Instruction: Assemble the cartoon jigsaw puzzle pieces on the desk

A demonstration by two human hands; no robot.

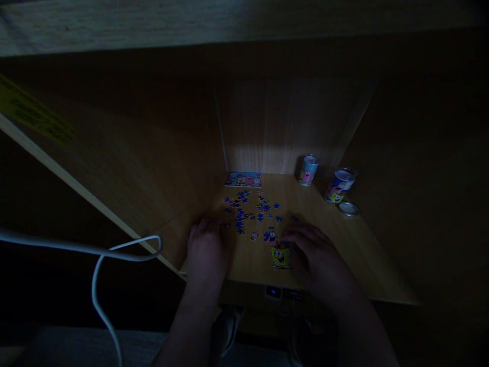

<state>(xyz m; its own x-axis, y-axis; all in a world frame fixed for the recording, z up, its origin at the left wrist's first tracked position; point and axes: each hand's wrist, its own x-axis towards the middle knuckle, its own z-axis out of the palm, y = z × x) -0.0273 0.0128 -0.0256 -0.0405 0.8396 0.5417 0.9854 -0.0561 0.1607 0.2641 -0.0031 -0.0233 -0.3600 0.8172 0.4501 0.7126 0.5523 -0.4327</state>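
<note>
Near the front of the shelf lies a partly joined jigsaw [280, 257] showing a yellow cartoon face. My right hand [311, 255] is at its upper right edge, fingers bent and pinched on a jigsaw piece that they mostly cover. A joined pink piece group [271, 236] touches the top of the yellow part. My left hand [207, 239] rests on the shelf by the left wall, fingers curled under; whatever may be in them is hidden. Between the hands and beyond them spread several loose jigsaw pieces [240, 213], many blue side up.
A finished-looking picture strip [243, 179] lies against the back panel. Two printed cans [307, 171] [340, 186] stand at the right, with a round metal lid [348, 208] beside the nearer one. Wooden walls enclose the shelf [328, 229]. A white cable [99, 285] loops at the left.
</note>
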